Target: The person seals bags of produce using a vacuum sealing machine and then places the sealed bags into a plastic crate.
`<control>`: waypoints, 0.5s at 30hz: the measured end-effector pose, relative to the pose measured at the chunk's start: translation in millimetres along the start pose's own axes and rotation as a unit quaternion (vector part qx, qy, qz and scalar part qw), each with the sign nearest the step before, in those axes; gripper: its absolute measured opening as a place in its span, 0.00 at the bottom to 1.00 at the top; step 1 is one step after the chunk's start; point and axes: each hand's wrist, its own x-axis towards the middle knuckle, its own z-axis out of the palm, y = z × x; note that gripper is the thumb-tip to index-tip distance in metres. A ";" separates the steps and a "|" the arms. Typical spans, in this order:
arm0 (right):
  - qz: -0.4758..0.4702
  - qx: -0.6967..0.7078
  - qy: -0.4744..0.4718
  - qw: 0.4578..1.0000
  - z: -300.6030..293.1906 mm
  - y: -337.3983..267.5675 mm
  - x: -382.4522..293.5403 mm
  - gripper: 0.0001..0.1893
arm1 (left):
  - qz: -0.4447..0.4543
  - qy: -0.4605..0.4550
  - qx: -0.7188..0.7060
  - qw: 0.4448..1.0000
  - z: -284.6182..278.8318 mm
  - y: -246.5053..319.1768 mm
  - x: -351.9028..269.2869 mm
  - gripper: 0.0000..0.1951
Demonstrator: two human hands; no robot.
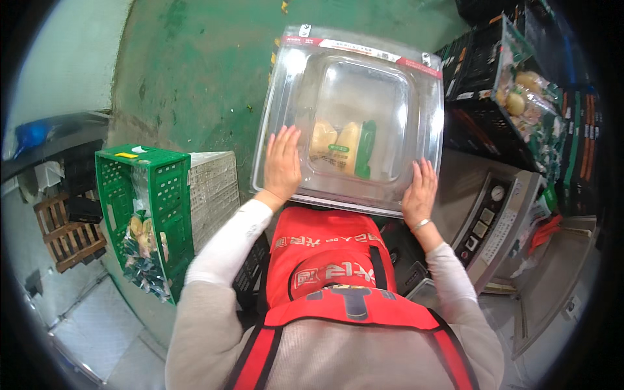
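Observation:
A clear domed plastic lid [363,190], probably of a vacuum sealing machine, fills the space before me. Through it I see a printed plastic bag [364,151] holding pale yellow pieces of food that look like vegetables. My left hand [284,163] lies flat on the lid's near left part, fingers stretched out. At the near right edge, my right hand [420,190] rests with its palm down on the same lid, a bracelet at the wrist. Neither hand grips anything. A control panel [485,214] with a round gauge and several switches sits to the right.
On the left stands a green plastic crate [173,195] with packaged food in it, beside a white crate [214,190]. Black crates [480,73] with bagged produce [526,97] are stacked at the right. A wooden pallet [68,234] lies far left. The floor [195,73] is green.

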 end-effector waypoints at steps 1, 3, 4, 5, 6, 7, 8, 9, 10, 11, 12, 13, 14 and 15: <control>0.013 -0.005 0.027 1.000 24.1 -1.5 -7.5 0.33 | -0.011 0.012 -0.006 1.000 21.2 -5.6 -9.5 0.22; 0.041 -0.001 0.035 0.999 59.3 -1.6 -13.4 0.34 | -0.022 0.030 -0.010 0.999 51.3 -14.0 -22.0 0.23; 0.055 -0.001 0.034 0.998 69.6 -0.9 -15.1 0.34 | -0.021 0.037 -0.005 0.999 60.1 -17.6 -25.6 0.23; 0.049 0.003 0.046 0.998 76.2 0.5 -14.7 0.34 | -0.021 0.045 -0.002 0.999 66.5 -22.7 -25.5 0.24; 0.047 0.001 0.047 0.998 79.8 3.3 -13.4 0.34 | -0.019 0.043 0.001 0.999 71.8 -25.9 -25.0 0.23; 0.028 0.006 0.084 0.996 80.9 4.7 -14.3 0.33 | -0.022 0.037 0.000 0.999 74.5 -28.5 -26.0 0.23; 0.032 0.002 0.078 0.996 81.6 6.3 -14.3 0.32 | -0.012 0.052 -0.002 0.999 75.6 -30.5 -26.7 0.23; 0.051 0.001 0.043 0.998 81.1 7.0 -15.5 0.32 | -0.023 0.034 0.000 0.999 76.0 -32.2 -27.2 0.23; 0.050 0.005 0.049 0.998 80.6 7.4 -16.1 0.32 | -0.021 0.037 0.000 0.999 75.5 -33.1 -28.1 0.24; 0.057 0.003 0.032 0.998 80.0 7.4 -17.0 0.32 | -0.023 0.027 0.004 0.999 75.3 -33.1 -28.4 0.24; 0.051 0.009 0.049 0.997 80.1 7.0 -17.3 0.32 | -0.026 0.023 0.000 0.999 75.0 -33.3 -28.6 0.27; 0.053 0.009 0.048 0.997 80.3 6.9 -17.0 0.31 | -0.021 0.029 -0.001 0.999 75.2 -32.8 -28.1 0.27; 0.060 0.007 0.036 0.997 80.9 6.5 -16.6 0.31 | -0.023 0.026 0.001 0.999 75.3 -32.6 -27.7 0.27; 0.054 0.008 0.046 0.997 81.2 6.5 -15.8 0.31 | -0.025 0.025 0.003 0.999 75.4 -32.0 -27.3 0.27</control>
